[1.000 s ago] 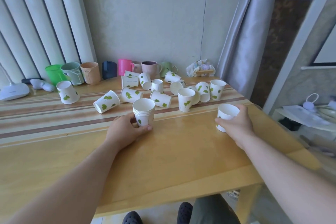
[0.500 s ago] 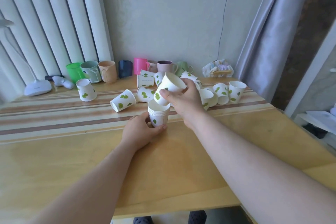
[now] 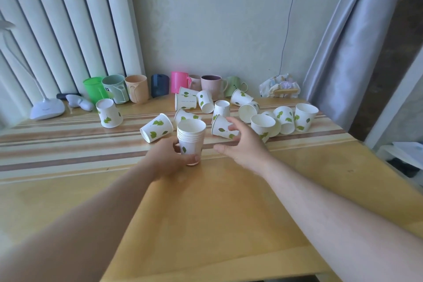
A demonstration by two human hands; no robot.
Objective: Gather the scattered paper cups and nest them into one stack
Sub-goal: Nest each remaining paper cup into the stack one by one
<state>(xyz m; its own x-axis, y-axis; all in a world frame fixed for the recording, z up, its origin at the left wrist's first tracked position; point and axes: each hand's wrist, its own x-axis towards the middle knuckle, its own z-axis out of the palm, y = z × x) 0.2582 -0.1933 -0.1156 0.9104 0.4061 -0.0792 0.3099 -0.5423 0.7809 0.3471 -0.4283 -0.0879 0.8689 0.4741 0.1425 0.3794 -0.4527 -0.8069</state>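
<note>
Left hand [image 3: 168, 159] clasps the nested stack of white leaf-printed paper cups [image 3: 191, 141] upright, steadying it; right hand [image 3: 243, 144], grip wide, spans a tipped paper cup [image 3: 223, 130] on the wooden bench [image 3: 217, 213].

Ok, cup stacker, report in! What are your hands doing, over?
Left hand gripping nested stack of white leaf-print paper cups. Right hand open, reaching tipped paper cup. Many cups loose behind. Path clear, over.
</note>
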